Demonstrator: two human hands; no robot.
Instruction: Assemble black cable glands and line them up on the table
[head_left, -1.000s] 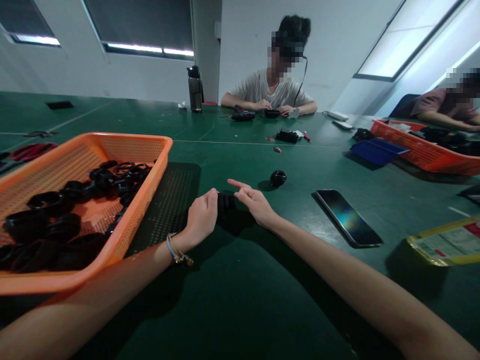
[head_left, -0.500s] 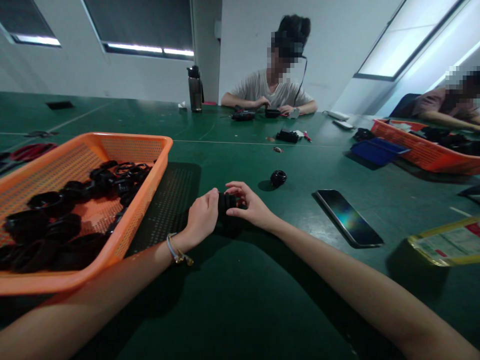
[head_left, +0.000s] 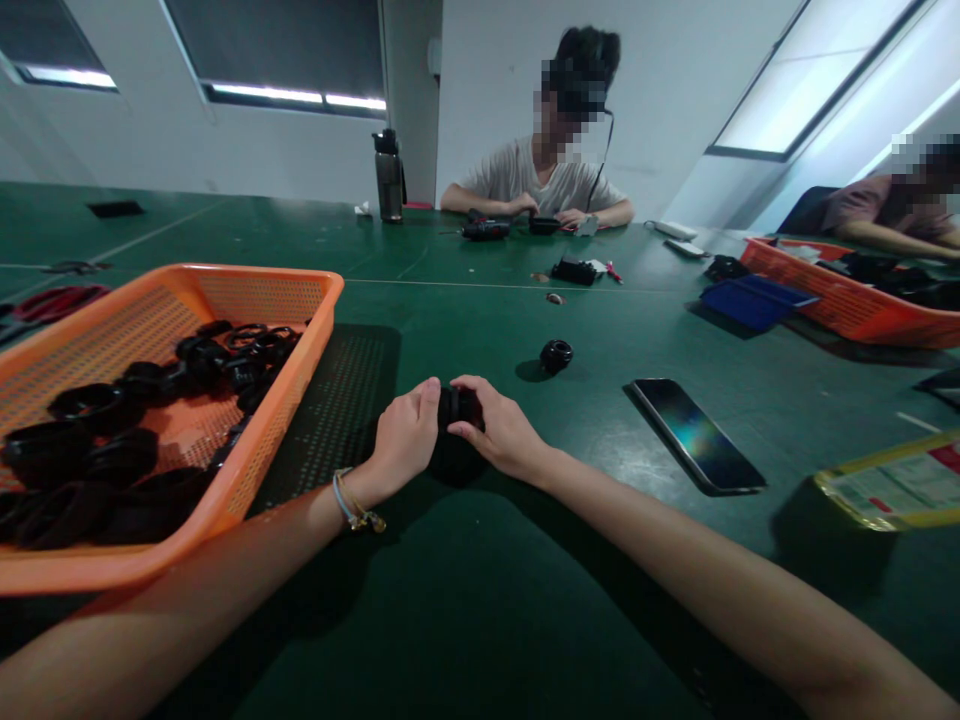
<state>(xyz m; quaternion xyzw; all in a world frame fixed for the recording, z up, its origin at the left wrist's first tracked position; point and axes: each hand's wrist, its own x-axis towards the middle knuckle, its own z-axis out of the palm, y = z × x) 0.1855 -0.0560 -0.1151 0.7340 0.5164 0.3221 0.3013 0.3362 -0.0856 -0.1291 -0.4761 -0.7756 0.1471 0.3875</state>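
Both my hands meet over the green table (head_left: pixel 465 590) on a small black round part (head_left: pixel 454 404). My left hand (head_left: pixel 403 436), with a bracelet at the wrist, grips the part's left end, fingers curled. From the right, my right hand (head_left: pixel 502 430) wraps its fingers over the top of the same part. Most of the part is hidden between the hands. A second black round part (head_left: pixel 556 355) lies alone on the table a little beyond my right hand.
An orange basket (head_left: pixel 247 470) with several black ring parts stands at my left. A phone (head_left: pixel 697 434) lies face up at my right, a yellow-edged sheet (head_left: pixel 892 485) further right. Two other people sit across the table with a bottle (head_left: pixel 389 176), a blue tray (head_left: pixel 754 298) and another orange basket (head_left: pixel 847 300).
My right hand, which had its forefinger stretched out beside the part, has curled its fingers down and closed over the part. My left hand has stayed in place.
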